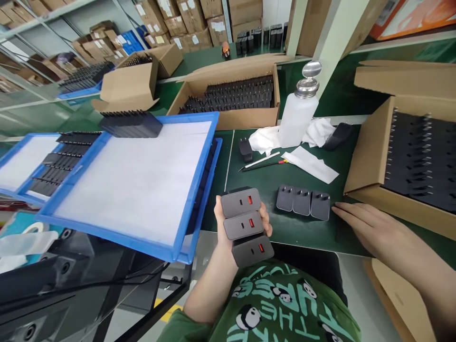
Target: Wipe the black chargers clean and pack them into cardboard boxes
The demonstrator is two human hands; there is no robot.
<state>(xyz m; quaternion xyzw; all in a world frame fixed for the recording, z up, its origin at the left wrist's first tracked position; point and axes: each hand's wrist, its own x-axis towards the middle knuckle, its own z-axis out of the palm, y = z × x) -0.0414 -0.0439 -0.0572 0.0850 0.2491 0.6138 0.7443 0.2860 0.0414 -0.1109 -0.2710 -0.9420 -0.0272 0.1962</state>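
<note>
My left hand [225, 228] is wrapped round a stack of three dark grey charger adapters [243, 226], held up over the table's front edge. Their port faces point toward me, each with a small dark slot and a red USB port. On the green table, three more chargers [302, 202] stand side by side in a row with metal prongs on top. Just right of that row lies my right hand [359, 216], fingers stretched out and flat, fingertips at or very near the rightmost charger. Nothing shows in its grasp.
A blue-rimmed tray [142, 185] stands left, bearing a block of chargers [131, 124]. Cardboard boxes of chargers stand behind [228, 118] and right [366, 156]. Between them are a white pump bottle [297, 118], crumpled wipes [318, 132], a pen-like tool [261, 161] and a single charger [245, 149].
</note>
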